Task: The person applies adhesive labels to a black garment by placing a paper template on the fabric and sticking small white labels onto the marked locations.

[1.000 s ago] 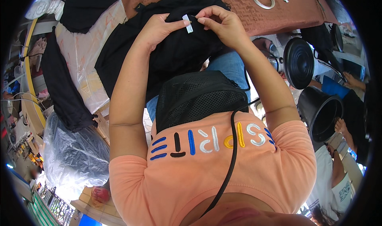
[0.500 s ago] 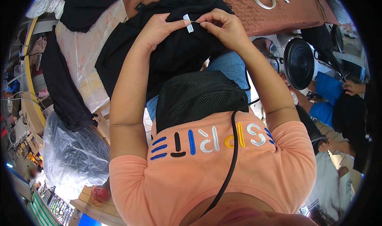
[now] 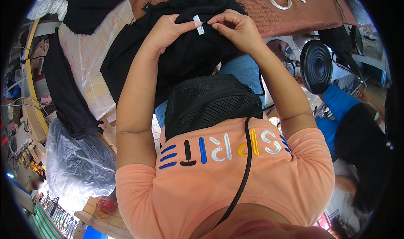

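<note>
A big black cloth (image 3: 134,49) lies on the brown tabletop (image 3: 290,20) and comes down toward the person's blue jeans (image 3: 242,66). A little white tag (image 3: 200,30) sits on the cloth, between the 2 hands. The left hand (image 3: 168,32) has its thumb pressed on the tag; its other fingers are mostly hidden, so I can't tell how they curl. The right hand (image 3: 237,26) pinches a thin thing (image 3: 206,23), maybe a pin, just beside the tag. The cloth looks soft, light and floppy, so it's best held close to the tag, where it can't bunch up. The tag looks thin and bendy; press it flat by its edge. The thin thing looks tiny and might slip, so pinch the end away from the tag.
</note>
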Action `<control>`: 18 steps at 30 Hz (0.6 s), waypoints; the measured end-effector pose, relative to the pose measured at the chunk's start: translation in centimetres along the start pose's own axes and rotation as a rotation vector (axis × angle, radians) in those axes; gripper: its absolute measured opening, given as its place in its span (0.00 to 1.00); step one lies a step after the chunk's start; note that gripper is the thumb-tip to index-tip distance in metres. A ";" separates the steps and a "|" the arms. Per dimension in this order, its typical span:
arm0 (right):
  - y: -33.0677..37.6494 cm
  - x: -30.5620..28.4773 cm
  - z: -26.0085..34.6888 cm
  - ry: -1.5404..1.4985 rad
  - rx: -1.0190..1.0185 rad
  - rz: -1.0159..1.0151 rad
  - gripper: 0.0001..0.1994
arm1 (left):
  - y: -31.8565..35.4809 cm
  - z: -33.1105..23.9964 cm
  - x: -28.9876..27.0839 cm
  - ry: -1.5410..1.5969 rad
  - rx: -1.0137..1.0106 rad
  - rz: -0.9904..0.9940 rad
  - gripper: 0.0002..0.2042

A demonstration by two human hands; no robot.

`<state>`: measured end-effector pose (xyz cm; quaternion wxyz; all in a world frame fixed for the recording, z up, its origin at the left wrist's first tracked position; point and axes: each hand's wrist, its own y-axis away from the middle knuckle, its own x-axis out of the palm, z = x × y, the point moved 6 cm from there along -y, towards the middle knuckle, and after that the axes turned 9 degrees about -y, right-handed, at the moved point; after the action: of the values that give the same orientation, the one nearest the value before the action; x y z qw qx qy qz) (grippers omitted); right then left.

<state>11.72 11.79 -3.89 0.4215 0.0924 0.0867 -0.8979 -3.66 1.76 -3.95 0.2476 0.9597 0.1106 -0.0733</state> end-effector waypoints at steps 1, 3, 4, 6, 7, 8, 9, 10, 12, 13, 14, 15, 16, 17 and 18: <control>0.0 0.0 0.0 0.009 -0.003 0.004 0.06 | 0.0 0.0 0.0 -0.005 0.002 0.000 0.18; -0.1 -0.1 0.0 0.017 0.001 0.013 0.06 | -0.1 0.1 0.1 -0.014 0.007 0.000 0.18; -0.1 -0.1 0.0 0.015 0.008 0.019 0.06 | -0.1 0.0 0.1 -0.016 0.004 0.003 0.17; -0.2 -0.1 -0.1 -0.002 0.018 0.025 0.06 | -0.1 0.0 0.2 -0.018 -0.003 0.008 0.17; -0.2 -0.1 -0.1 -0.017 0.021 0.026 0.06 | -0.1 0.1 0.1 -0.024 0.005 0.009 0.17; -0.2 0.0 -0.2 -0.032 0.024 0.027 0.06 | -0.2 0.3 0.1 -0.030 0.013 0.010 0.17; -0.3 0.1 -0.1 -0.048 0.026 0.039 0.06 | -0.2 0.5 -0.1 -0.035 0.020 0.009 0.17; -0.4 0.3 0.0 -0.064 0.028 0.051 0.06 | -0.2 0.6 -0.2 -0.029 0.033 0.018 0.17; -0.7 0.5 -0.1 -0.105 0.031 0.065 0.06 | -0.2 0.6 -0.3 -0.019 0.062 0.041 0.16; -0.8 0.5 -0.3 -0.130 0.031 0.066 0.06 | -0.1 0.6 -0.2 -0.012 0.051 0.048 0.16; -0.8 0.7 -0.4 -0.156 0.031 0.065 0.06 | 0.0 0.6 -0.2 -0.006 0.042 0.057 0.16; -0.8 0.6 -0.4 -0.146 0.045 0.057 0.06 | 0.0 0.3 -0.1 0.000 0.038 0.068 0.16; -0.8 0.7 -0.3 -0.137 0.057 0.044 0.06 | 0.0 0.3 -0.2 -0.029 0.025 0.058 0.17; -0.7 0.8 -0.2 -0.129 0.068 0.026 0.06 | 0.0 0.5 -0.4 -0.062 0.015 0.052 0.17; -0.6 0.8 -0.1 -0.076 0.041 0.005 0.05 | -0.4 0.4 -0.2 -0.097 0.015 0.054 0.17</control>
<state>10.77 11.59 -4.10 0.4248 0.0673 0.0519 -0.9013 -4.02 1.86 -4.45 0.2472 0.9595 0.0720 -0.1141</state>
